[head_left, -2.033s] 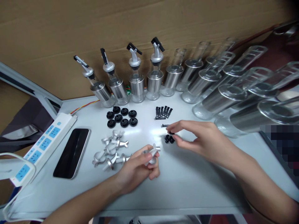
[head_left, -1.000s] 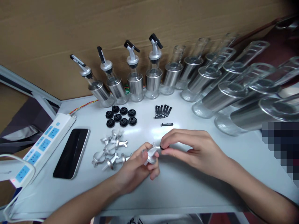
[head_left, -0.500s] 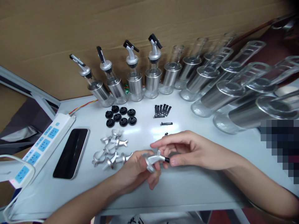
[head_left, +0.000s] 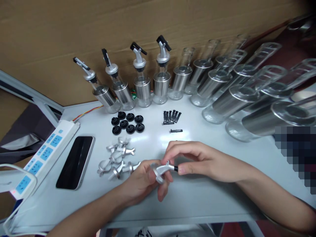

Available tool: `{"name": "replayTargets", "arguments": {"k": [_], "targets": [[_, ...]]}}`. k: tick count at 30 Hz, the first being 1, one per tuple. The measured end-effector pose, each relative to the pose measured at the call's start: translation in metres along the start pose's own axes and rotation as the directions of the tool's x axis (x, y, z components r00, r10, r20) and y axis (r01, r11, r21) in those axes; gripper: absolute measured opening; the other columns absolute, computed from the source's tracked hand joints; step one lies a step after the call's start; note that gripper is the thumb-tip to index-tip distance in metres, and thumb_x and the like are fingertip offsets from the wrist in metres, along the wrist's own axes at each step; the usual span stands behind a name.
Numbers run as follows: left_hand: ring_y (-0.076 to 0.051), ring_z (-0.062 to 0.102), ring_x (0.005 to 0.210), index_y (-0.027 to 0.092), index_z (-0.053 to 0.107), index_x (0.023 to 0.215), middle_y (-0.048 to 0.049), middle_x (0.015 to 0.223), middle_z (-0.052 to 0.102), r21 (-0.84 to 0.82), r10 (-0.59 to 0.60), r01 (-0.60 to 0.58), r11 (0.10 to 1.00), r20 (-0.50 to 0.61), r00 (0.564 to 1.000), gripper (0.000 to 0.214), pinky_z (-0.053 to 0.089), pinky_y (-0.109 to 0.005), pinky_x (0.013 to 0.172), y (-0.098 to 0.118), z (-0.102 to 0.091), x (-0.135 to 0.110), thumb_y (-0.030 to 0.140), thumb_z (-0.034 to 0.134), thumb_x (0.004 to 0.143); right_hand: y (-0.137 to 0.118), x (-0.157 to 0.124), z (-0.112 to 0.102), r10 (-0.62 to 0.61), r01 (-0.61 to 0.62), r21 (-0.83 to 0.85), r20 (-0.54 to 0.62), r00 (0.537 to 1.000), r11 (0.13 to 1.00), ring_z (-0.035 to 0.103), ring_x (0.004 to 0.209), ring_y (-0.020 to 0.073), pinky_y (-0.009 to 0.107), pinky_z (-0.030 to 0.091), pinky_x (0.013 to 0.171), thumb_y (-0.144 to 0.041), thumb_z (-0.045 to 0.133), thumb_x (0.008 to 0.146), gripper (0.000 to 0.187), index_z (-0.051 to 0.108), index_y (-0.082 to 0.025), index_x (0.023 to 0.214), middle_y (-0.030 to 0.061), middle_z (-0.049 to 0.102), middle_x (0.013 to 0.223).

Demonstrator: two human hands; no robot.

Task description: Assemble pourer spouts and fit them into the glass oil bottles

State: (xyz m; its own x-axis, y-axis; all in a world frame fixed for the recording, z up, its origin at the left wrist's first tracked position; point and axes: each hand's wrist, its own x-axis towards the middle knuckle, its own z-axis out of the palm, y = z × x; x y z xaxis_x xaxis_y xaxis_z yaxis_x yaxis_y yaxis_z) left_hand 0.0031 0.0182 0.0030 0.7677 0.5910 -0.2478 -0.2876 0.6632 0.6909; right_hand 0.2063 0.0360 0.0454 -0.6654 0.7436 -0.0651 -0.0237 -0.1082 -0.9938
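Near the front of the table my left hand (head_left: 145, 181) grips a silver bottle pourer spout (head_left: 161, 171) by its wide round base, the spout pointing right. On the spout's end sits a black tip (head_left: 175, 168). The thumb of my right hand (head_left: 197, 161) presses against this tip, and its fingers curl behind the spout, partly hidden. Left of my left hand lie several loose silver pourer spouts (head_left: 116, 157). Behind them are several black ribbed stoppers (head_left: 123, 124). Several small black rod-like pieces (head_left: 176, 131) lie beyond my right hand.
Glass bottles with steel sleeves (head_left: 181, 82) line the back and right; several at the left carry finished-looking pourers (head_left: 140, 59). A phone (head_left: 75, 162) and a white power strip (head_left: 44, 158) lie at the left. A cardboard wall (head_left: 123, 26) stands behind.
My right index finger has bent down and in toward the spout, with the thumb still at the black tip. My left hand holds the spout almost unmoved.
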Motion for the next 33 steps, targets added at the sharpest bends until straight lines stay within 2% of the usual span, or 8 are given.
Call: {"name": "replayTargets", "arguments": {"k": [13, 18, 21, 23, 25, 27, 29, 33], "targets": [[-0.009, 0.046, 0.042, 0.014, 0.067, 0.090, 0.0032, 0.052, 0.053, -0.070, 0.009, -0.006, 0.998, 0.032, 0.999, 0.054, 0.038, -0.024, 0.055, 0.009, 0.006, -0.003, 0.067, 0.062, 0.078, 0.000, 0.000, 0.004, -0.050, 0.048, -0.018, -0.077, 0.996, 0.999, 0.062, 0.095, 0.0175, 0.031, 0.049, 0.084, -0.040, 0.059, 0.092, 0.023, 0.064, -0.019, 0.101, 0.0052, 0.064, 0.101], [-0.014, 0.062, 0.058, 0.015, 0.063, 0.107, -0.0026, 0.070, 0.065, 0.214, -0.057, 0.050, 0.975, 0.023, 0.998, 0.049, 0.046, -0.028, 0.065, 0.037, 0.011, -0.012, 0.059, 0.058, 0.086, -0.004, -0.003, 0.004, -0.103, 0.100, -0.022, -0.191, 0.976, 0.995, 0.062, 0.089, 0.0175, 0.030, 0.047, 0.081, -0.049, 0.050, 0.095, 0.038, 0.066, -0.018, 0.080, 0.0054, 0.065, 0.092], [-0.010, 0.058, 0.052, 0.018, 0.061, 0.098, 0.0003, 0.069, 0.065, 0.387, 0.083, -0.055, 0.920, -0.056, 0.995, 0.031, 0.044, -0.023, 0.057, 0.053, 0.007, -0.018, 0.047, 0.061, 0.089, -0.003, -0.002, 0.006, -0.043, 0.052, 0.029, -0.260, 0.965, 0.998, 0.061, 0.076, 0.0149, 0.027, 0.048, 0.073, -0.050, 0.053, 0.093, 0.036, 0.063, -0.018, 0.083, 0.0034, 0.065, 0.082], [-0.008, 0.054, 0.046, 0.019, 0.060, 0.095, 0.0027, 0.067, 0.064, 0.553, 0.325, -0.197, 0.810, -0.144, 0.935, 0.021, 0.041, -0.021, 0.050, 0.063, 0.000, -0.021, 0.040, 0.057, 0.092, 0.000, 0.000, 0.008, 0.029, 0.002, 0.105, -0.297, 0.954, 0.994, 0.058, 0.064, 0.0124, 0.025, 0.048, 0.062, -0.052, 0.055, 0.091, 0.036, 0.060, -0.018, 0.081, 0.0022, 0.063, 0.077], [-0.009, 0.054, 0.052, 0.020, 0.060, 0.095, 0.0036, 0.069, 0.062, 0.793, 0.634, -0.250, 0.556, -0.210, 0.745, 0.011, 0.043, -0.022, 0.054, 0.074, -0.011, -0.022, 0.030, 0.056, 0.093, 0.003, 0.003, 0.009, 0.082, -0.032, 0.154, -0.326, 0.942, 0.987, 0.054, 0.056, 0.0107, 0.024, 0.046, 0.054, -0.052, 0.057, 0.089, 0.035, 0.058, -0.018, 0.080, 0.0012, 0.061, 0.074], [-0.013, 0.057, 0.068, 0.020, 0.061, 0.096, 0.0018, 0.077, 0.064, 0.961, 0.821, -0.092, 0.261, -0.171, 0.544, 0.009, 0.044, -0.024, 0.065, 0.084, -0.023, -0.022, 0.023, 0.059, 0.088, 0.006, 0.005, 0.009, 0.097, -0.038, 0.165, -0.365, 0.926, 0.986, 0.053, 0.055, 0.0101, 0.024, 0.045, 0.053, -0.049, 0.058, 0.089, 0.031, 0.059, -0.018, 0.082, 0.0006, 0.058, 0.074], [-0.015, 0.058, 0.075, 0.020, 0.063, 0.094, -0.0002, 0.085, 0.065, 0.986, 0.827, 0.123, 0.114, -0.163, 0.538, 0.009, 0.042, -0.026, 0.067, 0.092, -0.034, -0.020, 0.022, 0.057, 0.087, 0.008, 0.006, 0.008, 0.090, -0.026, 0.159, -0.414, 0.906, 0.987, 0.053, 0.057, 0.0102, 0.024, 0.046, 0.055, -0.043, 0.058, 0.089, 0.025, 0.061, -0.019, 0.086, 0.0001, 0.057, 0.075], [-0.020, 0.059, 0.089, 0.019, 0.065, 0.096, -0.0042, 0.095, 0.067, 0.973, 0.731, 0.226, -0.038, -0.127, 0.670, 0.016, 0.046, -0.029, 0.071, 0.094, -0.047, -0.013, 0.022, 0.050, 0.090, 0.007, 0.006, 0.008, 0.048, 0.005, 0.115, -0.457, 0.888, 0.993, 0.054, 0.060, 0.0107, 0.025, 0.045, 0.060, -0.033, 0.059, 0.088, 0.014, 0.060, -0.020, 0.092, -0.0012, 0.057, 0.074]]}}
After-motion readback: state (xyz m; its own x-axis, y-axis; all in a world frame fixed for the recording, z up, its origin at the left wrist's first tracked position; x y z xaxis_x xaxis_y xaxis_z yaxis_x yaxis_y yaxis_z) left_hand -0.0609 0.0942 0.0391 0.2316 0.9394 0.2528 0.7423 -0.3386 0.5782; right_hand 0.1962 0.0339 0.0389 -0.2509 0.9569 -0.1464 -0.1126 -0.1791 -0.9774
